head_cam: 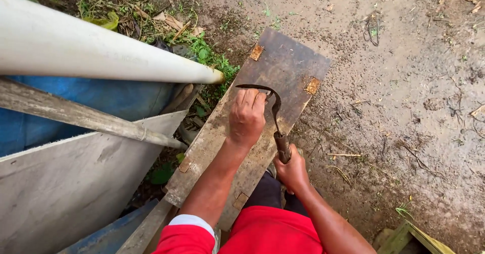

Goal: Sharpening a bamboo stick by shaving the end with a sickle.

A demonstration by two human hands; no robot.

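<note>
A curved sickle (268, 100) with a dark blade and a brown wooden handle lies over a worn wooden board (283, 62). My right hand (291, 171) is closed around the handle's lower end. My left hand (246, 116) rests on the blade's curve, fingers pressing it against the board. The blade's tip points left near the board's middle. The board slopes away from me over bare ground, with rusty metal patches at its corners.
A thick white pipe (101, 52) and a grey wooden pole (91, 117) cross at the left above a blue tarp (116, 97) and a grey panel (76, 183). Muddy soil (404, 107) spreads to the right. Grass and dry leaves lie at the top left.
</note>
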